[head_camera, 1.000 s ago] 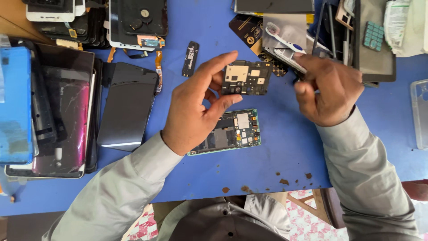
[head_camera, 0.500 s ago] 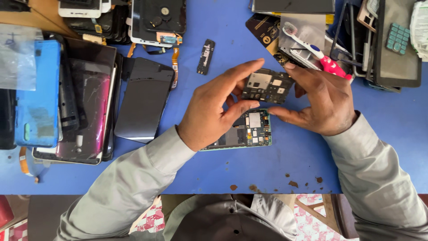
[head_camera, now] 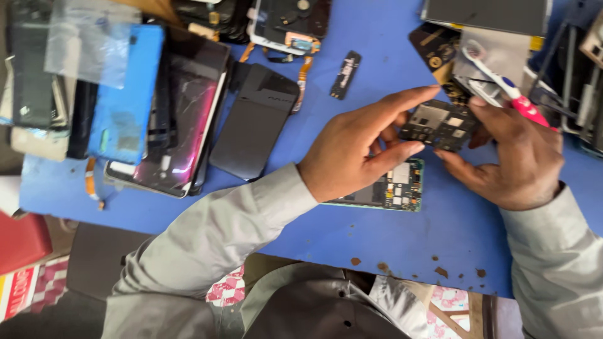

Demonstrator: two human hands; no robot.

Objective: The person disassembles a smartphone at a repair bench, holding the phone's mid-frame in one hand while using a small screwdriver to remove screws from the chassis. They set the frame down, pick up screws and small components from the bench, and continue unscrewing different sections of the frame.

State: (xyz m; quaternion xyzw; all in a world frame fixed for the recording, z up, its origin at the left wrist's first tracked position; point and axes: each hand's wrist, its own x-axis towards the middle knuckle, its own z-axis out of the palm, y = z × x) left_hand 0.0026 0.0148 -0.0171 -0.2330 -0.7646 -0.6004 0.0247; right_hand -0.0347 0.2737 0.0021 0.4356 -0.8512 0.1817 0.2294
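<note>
The dark circuit board (head_camera: 440, 125) is matt, studded with dull silvery metal shields. The green-edged board (head_camera: 392, 188) on the mat shows similar metal cans. The blue mat (head_camera: 377, 232) looks smooth and matt, chipped to brown along its near edge. The black phone back (head_camera: 254, 119) is satin plastic. The cracked screen (head_camera: 182, 119) is glossy glass. The tool's red handle (head_camera: 531, 113) seems to be plastic.

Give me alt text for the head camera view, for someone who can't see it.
Both hands, left hand and right hand, hold a small dark circuit board above a blue table. A second green circuit board lies flat beneath them. Dismantled phones, a cracked screen and a black battery crowd the left side.
</note>
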